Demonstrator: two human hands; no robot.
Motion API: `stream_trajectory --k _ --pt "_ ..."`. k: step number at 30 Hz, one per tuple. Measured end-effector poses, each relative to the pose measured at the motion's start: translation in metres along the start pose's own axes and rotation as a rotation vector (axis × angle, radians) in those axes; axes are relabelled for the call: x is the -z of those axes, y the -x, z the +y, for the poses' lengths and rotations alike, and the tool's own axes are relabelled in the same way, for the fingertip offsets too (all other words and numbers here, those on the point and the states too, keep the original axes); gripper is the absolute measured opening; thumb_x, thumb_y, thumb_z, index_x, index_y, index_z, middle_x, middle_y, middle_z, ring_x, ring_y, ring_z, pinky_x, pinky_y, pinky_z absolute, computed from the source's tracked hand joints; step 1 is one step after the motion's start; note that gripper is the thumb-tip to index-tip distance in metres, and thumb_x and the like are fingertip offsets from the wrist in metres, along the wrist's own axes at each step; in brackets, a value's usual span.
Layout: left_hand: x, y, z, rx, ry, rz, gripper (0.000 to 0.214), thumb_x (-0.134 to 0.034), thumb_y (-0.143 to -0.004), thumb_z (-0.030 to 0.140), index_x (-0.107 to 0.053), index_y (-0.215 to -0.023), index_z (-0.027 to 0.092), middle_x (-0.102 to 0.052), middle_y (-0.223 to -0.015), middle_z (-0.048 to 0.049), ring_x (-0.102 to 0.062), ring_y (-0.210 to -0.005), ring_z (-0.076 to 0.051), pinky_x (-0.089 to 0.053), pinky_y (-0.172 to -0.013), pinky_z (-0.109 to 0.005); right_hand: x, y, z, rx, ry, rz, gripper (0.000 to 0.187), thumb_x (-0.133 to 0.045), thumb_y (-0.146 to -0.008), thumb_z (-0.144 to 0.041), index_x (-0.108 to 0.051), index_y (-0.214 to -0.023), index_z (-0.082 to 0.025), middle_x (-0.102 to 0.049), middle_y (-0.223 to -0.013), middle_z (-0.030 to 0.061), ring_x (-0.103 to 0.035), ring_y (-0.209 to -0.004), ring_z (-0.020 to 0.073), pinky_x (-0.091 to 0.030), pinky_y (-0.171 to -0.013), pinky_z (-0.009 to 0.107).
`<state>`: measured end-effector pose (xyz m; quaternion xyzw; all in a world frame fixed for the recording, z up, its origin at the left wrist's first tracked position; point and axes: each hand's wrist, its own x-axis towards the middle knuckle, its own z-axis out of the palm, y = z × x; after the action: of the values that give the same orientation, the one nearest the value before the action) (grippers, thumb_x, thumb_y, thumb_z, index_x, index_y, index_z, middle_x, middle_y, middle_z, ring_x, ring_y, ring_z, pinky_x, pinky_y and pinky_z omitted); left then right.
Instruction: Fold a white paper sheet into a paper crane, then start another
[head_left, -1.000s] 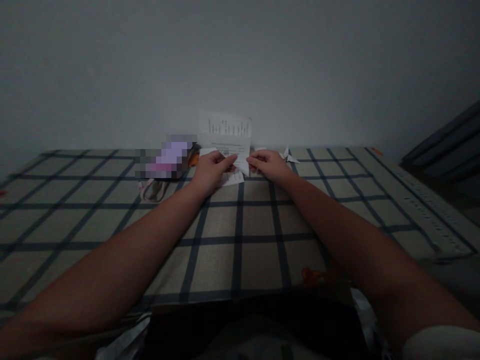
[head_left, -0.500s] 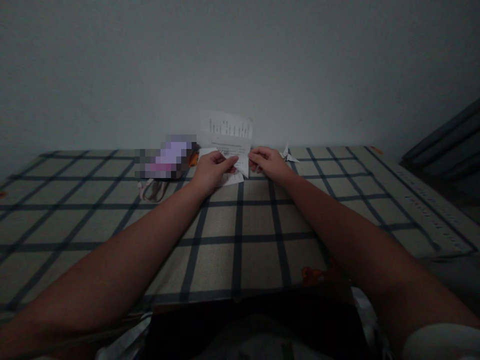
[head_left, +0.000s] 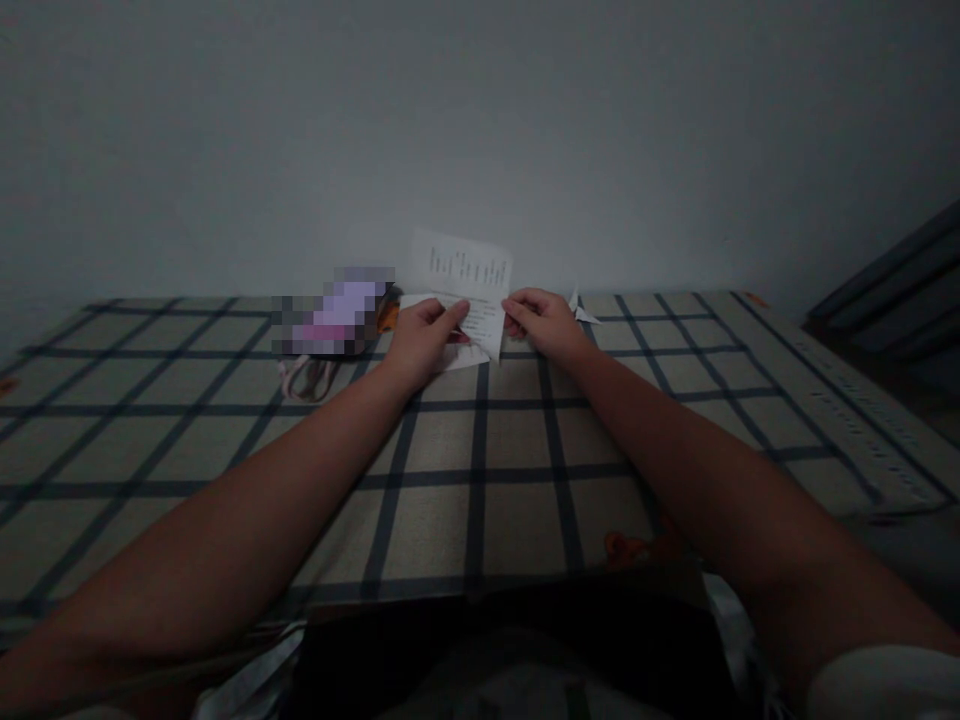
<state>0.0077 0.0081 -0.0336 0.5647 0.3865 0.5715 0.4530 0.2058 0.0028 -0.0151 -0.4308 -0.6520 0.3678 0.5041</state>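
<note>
A printed sheet of paper stands tilted up between my hands, with a crease across it and lines of text on its face. My left hand pinches its lower left part, thumb on the front. At the right edge my right hand grips the sheet between thumb and fingers. Under and behind my left hand, more white paper lies on the checked cloth. Just beyond my right hand rests a folded white paper shape with pointed tips, partly hidden by the hand.
A phone, blurred out, lies to the left with a looped strap. Something orange is beside it. The checked cloth covers the surface up to a grey wall. An orange tie is at the near edge.
The sheet has shifted slightly to the right and turned a little clockwise. My left thumb has moved up on it. Both hands keep their hold.
</note>
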Motion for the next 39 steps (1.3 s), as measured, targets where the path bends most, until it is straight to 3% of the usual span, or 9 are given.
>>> stream_trajectory --k 8,17,28,34,39 --pt "-0.001 0.003 0.003 0.047 0.001 0.028 0.044 -0.083 -0.069 0.055 -0.068 -0.073 0.014 -0.073 -0.083 -0.0079 -0.067 -0.073 -0.017 -0.058 -0.075 -0.033 0.001 -0.001 0.002 -0.005 0.029 -0.010 0.020 -0.064 -0.091 -0.035 -0.064 -0.082 -0.017 -0.066 -0.072 0.0007 -0.058 -0.061 0.0097 -0.050 -0.061 0.023" --pt "-0.002 0.002 0.003 0.055 -0.002 0.029 0.046 -0.083 -0.068 0.057 -0.067 -0.073 0.014 -0.072 -0.079 -0.0076 -0.068 -0.073 -0.019 -0.057 -0.076 -0.035 0.001 -0.001 0.001 -0.026 0.036 -0.011 0.017 -0.064 -0.093 -0.032 -0.066 -0.086 -0.017 -0.065 -0.073 0.0009 -0.058 -0.061 0.0098 -0.050 -0.062 0.023" --pt "-0.004 0.005 0.010 0.023 0.027 0.072 0.046 -0.082 -0.069 0.057 -0.067 -0.076 0.015 -0.074 -0.086 -0.0070 -0.067 -0.077 -0.017 -0.057 -0.074 -0.031 0.001 0.002 -0.006 -0.046 0.027 -0.157 0.019 -0.062 -0.093 -0.027 -0.064 -0.077 -0.015 -0.062 -0.066 -0.0015 -0.056 -0.057 0.0074 -0.047 -0.058 0.020" --pt "-0.005 0.004 0.011 0.065 0.086 0.013 0.046 -0.083 -0.067 0.056 -0.067 -0.078 0.015 -0.072 -0.085 -0.0063 -0.065 -0.072 -0.015 -0.056 -0.070 -0.030 0.002 -0.002 0.005 -0.007 0.031 -0.116 0.017 -0.064 -0.091 -0.029 -0.064 -0.079 -0.016 -0.065 -0.071 -0.0004 -0.057 -0.059 0.0082 -0.048 -0.060 0.022" --pt "-0.004 0.005 0.007 0.098 0.043 -0.108 0.043 -0.086 -0.065 0.055 -0.070 -0.075 0.015 -0.070 -0.075 -0.0055 -0.064 -0.067 -0.015 -0.054 -0.065 -0.028 0.003 -0.003 0.008 0.001 0.028 -0.057 0.019 -0.065 -0.091 -0.033 -0.063 -0.082 -0.017 -0.065 -0.072 -0.0002 -0.057 -0.060 0.0087 -0.049 -0.061 0.022"
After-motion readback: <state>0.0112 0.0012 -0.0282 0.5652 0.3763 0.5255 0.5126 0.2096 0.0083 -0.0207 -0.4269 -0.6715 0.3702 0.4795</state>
